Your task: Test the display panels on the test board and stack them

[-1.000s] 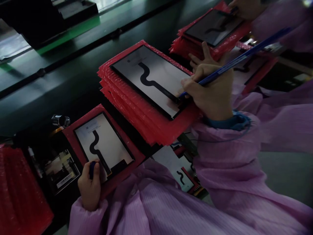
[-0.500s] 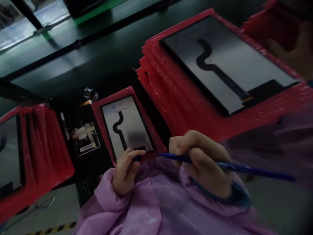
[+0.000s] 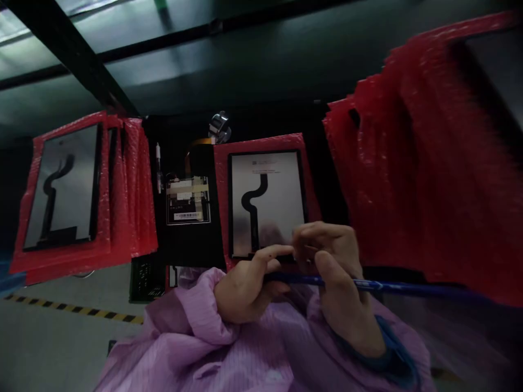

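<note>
My right hand (image 3: 343,288) holds a slim blue pen-like stick (image 3: 392,287), which points out to the right under the thumb. At its other end, my left hand (image 3: 253,283) has its thumb and fingers around the tip, with the index finger stretched towards my right fingers. Just beyond both hands lies a display panel (image 3: 281,204), its grey back up, with a black S-shaped flex cable (image 3: 254,223). Under the panel is a red bubble-wrap sheet (image 3: 222,190). My hands cover the panel's near right corner.
On the left, a stack of red bubble wrap (image 3: 139,218) bears another panel (image 3: 81,190). A white pen (image 3: 159,169), a small circuit board (image 3: 188,209) and a shiny metal piece (image 3: 219,126) lie between. A taller red stack (image 3: 392,207) stands right. A green crate (image 3: 141,283) is below.
My view has swung left, so the table things sit further right. My hands, apart before with the stick's tip free, have come together, and the stick now reaches my left fingers.
</note>
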The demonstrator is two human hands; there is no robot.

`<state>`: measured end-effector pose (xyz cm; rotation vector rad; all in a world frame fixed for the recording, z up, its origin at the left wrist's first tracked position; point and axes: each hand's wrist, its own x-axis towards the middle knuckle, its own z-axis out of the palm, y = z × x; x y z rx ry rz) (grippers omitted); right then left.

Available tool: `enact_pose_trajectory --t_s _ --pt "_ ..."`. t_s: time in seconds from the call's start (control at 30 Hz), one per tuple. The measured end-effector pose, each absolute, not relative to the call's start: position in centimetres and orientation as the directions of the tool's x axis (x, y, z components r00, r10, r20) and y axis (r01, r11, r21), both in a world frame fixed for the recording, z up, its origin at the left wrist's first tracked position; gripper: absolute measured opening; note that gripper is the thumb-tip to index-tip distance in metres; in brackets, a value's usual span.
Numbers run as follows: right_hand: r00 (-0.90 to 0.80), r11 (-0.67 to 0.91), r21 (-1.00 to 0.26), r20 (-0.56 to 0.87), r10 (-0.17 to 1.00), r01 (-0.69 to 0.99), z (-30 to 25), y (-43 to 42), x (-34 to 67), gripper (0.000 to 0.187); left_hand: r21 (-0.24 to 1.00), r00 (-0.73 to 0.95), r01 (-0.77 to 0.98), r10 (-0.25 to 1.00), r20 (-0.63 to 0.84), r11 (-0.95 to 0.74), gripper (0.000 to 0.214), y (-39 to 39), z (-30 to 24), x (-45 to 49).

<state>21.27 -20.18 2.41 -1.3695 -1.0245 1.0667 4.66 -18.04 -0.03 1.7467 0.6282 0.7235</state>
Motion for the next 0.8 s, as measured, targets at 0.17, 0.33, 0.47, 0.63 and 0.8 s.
enact_pose_trajectory --t_s 0.17,0.33,0.47,0.63,0.8 --pt "0.057 -0.056 -0.993 -0.062 0.996 -0.101 2.9 -20.8 19.6 0.032 0.906 0.649 0.027 0.697 0.305 -0.422 0.047 -18.6 1.0 4.1" --pt "-0.174 -0.036 -0.995 -0.019 0.985 -0.095 3.2 -20.3 19.1 0.037 0.881 0.599 0.105 0.736 0.314 -0.462 0.048 -18.2 2.4 3.0" --pt "-0.006 0.040 -0.993 0.041 0.999 -0.112 3.2 -17.0 19.9 0.030 0.842 0.501 0.285 0.820 0.277 -0.459 0.056 -16.6 1.9 2.4" --pt "0.474 -0.198 -0.862 0.054 0.879 0.467 2.2 -9.7 24.4 0.037 0.579 0.478 0.635 0.849 0.225 -0.511 0.084 -15.8 -1.3 2.4" --pt "0.450 -0.327 -0.560 0.093 0.888 0.761 -0.2 -5.9 26.7 0.051 0.477 0.509 0.735 0.857 0.083 -0.482 0.101 -17.6 -3.7 2.2"
